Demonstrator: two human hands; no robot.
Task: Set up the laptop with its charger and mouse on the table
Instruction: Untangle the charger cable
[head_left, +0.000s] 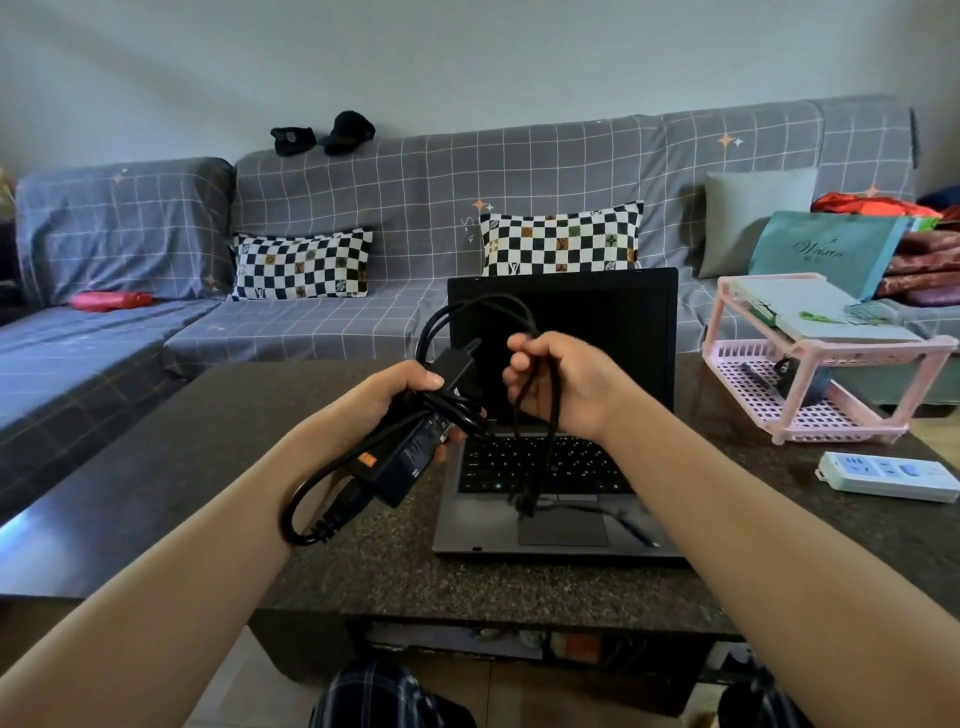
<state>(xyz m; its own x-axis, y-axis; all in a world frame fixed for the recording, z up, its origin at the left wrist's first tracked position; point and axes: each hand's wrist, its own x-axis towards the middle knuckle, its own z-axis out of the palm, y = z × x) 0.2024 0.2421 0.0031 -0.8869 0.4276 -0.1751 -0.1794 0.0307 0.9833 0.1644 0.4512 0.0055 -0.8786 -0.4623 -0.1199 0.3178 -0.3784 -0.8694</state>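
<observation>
An open grey laptop (566, 499) with a dark screen stands on the dark stone table (218, 467). Above its left side my left hand (387, 400) grips the black charger brick (415, 452) with cable wrapped round it. My right hand (561, 379) holds a bunch of the black charger cable (524, 447), which loops up over the screen and hangs down to the palm rest. A further loop of cable droops below my left wrist. No mouse is clearly visible.
A white power strip (891, 475) lies at the table's right edge. A pink plastic rack (826, 364) holding a book stands at the back right. Behind the table runs a grey checked sofa (322, 291) with cushions, bags and caps.
</observation>
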